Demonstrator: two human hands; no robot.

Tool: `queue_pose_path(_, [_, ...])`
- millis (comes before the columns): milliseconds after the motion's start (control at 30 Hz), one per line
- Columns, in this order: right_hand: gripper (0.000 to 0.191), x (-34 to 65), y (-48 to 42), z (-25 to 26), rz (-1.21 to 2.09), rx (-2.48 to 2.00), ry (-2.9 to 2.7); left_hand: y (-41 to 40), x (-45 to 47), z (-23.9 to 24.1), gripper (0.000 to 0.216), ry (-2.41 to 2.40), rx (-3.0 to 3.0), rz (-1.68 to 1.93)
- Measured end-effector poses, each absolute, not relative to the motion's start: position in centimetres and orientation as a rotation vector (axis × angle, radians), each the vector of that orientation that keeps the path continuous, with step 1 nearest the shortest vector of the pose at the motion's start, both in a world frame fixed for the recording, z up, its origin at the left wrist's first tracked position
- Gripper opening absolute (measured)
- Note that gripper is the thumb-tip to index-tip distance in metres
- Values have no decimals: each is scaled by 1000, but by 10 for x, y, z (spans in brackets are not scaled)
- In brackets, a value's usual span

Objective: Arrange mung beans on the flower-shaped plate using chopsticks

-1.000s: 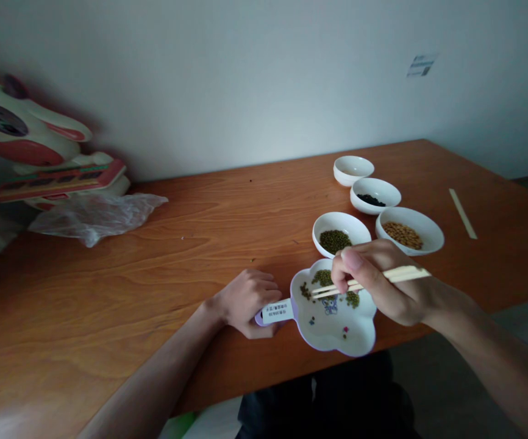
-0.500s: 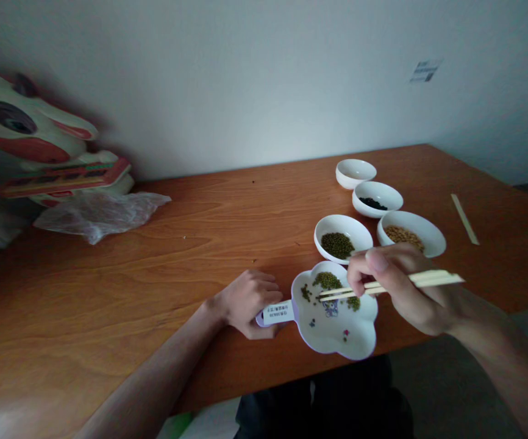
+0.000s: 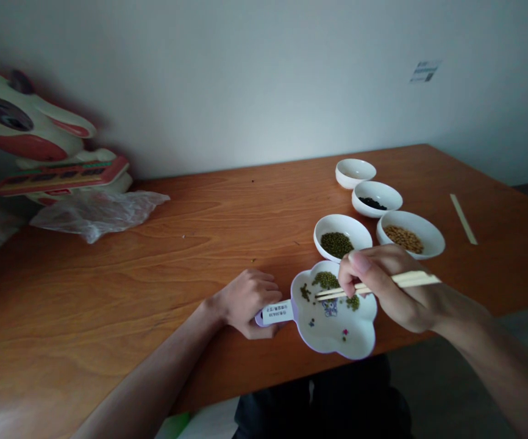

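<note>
My right hand [image 3: 385, 286] is closed around a pair of wooden chopsticks [image 3: 337, 292], whose tips hover over green beans in a white flower-shaped dish with a purple rim [image 3: 337, 332]. My left hand [image 3: 248, 302] is curled around the dish's labelled handle [image 3: 277, 311], holding it at the table's near edge. Small piles of green beans [image 3: 325, 280] lie in the dish.
Behind the dish stand a bowl of green beans [image 3: 341, 235], a bowl of yellow beans [image 3: 410, 233], a bowl of black beans [image 3: 377, 196] and an empty-looking bowl [image 3: 354, 171]. A loose stick [image 3: 463, 218] lies at right. A plastic bag [image 3: 97, 213] and a toy [image 3: 35, 146] sit at far left.
My right hand drew the chopsticks a little to the right, then came back left over the dish. My left hand has stayed on the handle.
</note>
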State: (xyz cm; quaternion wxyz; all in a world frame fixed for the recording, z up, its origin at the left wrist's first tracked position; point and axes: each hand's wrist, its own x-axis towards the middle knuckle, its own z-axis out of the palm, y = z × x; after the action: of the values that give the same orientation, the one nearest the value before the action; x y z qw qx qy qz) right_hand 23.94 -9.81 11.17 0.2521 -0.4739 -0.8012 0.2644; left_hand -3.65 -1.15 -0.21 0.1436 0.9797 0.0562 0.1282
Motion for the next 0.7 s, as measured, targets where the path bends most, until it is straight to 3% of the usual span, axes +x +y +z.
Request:
queue_pose_path(267, [57, 241, -95, 114, 736, -1266, -2114, -11, -37, -6, 24, 160, 2817, 373])
queue_pose_path(433, [69, 261, -94, 134, 506, -1360, -1986, -10, -38, -8, 23, 151, 2821, 359])
queue_pose_path(567, [65, 279, -89, 142, 267, -1455, -1855, -10, -37, -7, 22, 132, 2805, 381])
queue_pose_path(700, [63, 283, -85, 141, 233, -1536, -1835, -10, -36, -7, 22, 131, 2808, 384])
